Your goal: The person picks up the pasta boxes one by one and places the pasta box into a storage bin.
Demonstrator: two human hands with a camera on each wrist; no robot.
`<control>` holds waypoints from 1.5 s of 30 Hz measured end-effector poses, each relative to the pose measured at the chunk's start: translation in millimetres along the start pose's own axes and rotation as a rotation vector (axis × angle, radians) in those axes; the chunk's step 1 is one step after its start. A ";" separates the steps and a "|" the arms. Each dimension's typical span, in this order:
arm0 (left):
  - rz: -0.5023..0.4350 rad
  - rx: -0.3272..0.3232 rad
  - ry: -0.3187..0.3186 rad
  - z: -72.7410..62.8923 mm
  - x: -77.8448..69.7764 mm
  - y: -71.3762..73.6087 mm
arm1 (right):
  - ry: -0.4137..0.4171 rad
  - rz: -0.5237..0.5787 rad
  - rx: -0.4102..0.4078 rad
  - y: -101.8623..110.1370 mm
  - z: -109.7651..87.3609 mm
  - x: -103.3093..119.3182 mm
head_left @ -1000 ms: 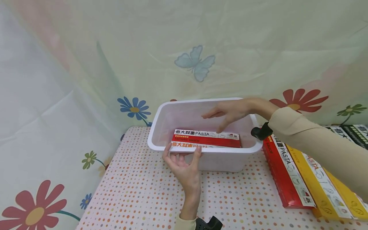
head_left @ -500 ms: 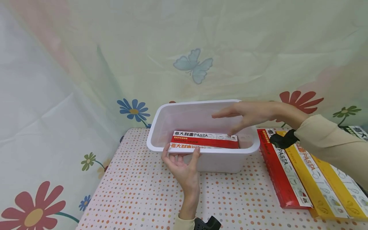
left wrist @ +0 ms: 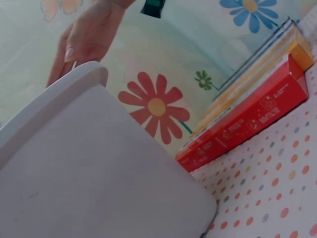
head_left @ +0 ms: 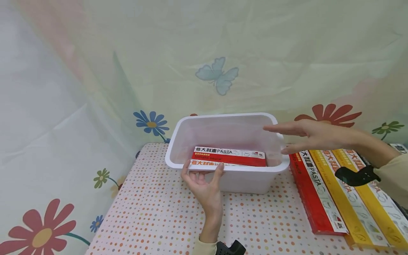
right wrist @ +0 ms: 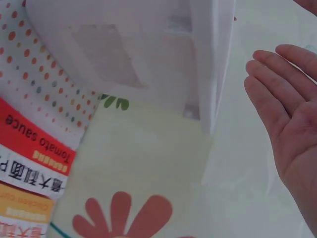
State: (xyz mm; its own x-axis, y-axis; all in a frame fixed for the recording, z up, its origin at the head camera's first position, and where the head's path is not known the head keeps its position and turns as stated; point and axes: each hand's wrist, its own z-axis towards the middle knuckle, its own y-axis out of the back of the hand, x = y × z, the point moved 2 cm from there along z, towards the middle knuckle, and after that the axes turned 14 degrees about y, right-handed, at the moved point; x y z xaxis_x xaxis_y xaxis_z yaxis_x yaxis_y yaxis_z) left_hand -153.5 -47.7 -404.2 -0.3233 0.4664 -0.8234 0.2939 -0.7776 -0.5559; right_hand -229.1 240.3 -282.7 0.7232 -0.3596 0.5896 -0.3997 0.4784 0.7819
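Note:
A white plastic bin (head_left: 243, 180) stands on the dotted tabletop. My left hand (head_left: 204, 187) grips its front rim, with thumb and index fingertips over the edge. Inside lies a red tomato sauce pasta box (head_left: 236, 158), and in front of it a pasta box with orange lettering (head_left: 200, 163), partly hidden by the rim. My right hand (head_left: 312, 134) hovers holding nothing above the bin's right end, fingers straight and thumb apart. In the right wrist view its palm and fingers (right wrist: 270, 89) show beside the bin's rim.
Right of the bin lie a red pasta box (head_left: 315, 198) and two yellow pasta boxes (head_left: 353, 205), side by side, with darker boxes (head_left: 398, 147) beyond. A floral cloth backdrop (head_left: 255, 88) hangs close behind the bin.
My right hand has moved right, from over the boxes inside the bin to above its right rim, and its fingers have straightened. The left hand stays at the front rim.

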 end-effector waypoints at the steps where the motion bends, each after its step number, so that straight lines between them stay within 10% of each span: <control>1: 0.001 -0.001 -0.001 -0.1 -0.3 0.1 | -0.003 -0.015 -0.033 -1.1 -6.0 -2.2; 13: -0.005 0.006 -0.001 -1.9 -4.8 -0.4 | -0.186 -0.017 -0.367 -48.1 -73.3 -32.4; 28: 0.007 0.025 0.005 -5.0 -3.0 -1.7 | -0.584 0.087 -0.440 -110.4 -138.4 -46.8; 45: -0.028 -0.010 0.042 -4.6 -5.3 -1.9 | -0.685 0.293 -0.418 -161.4 -167.5 -37.6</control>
State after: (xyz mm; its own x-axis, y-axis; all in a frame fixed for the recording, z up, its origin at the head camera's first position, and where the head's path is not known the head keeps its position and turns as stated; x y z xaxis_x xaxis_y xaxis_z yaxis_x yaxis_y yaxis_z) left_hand -148.2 -46.7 -399.3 -0.2933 0.5055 -0.8114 0.2943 -0.7598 -0.5797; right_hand -97.5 310.8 -465.0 0.0695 -0.5157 0.8540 -0.1790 0.8357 0.5192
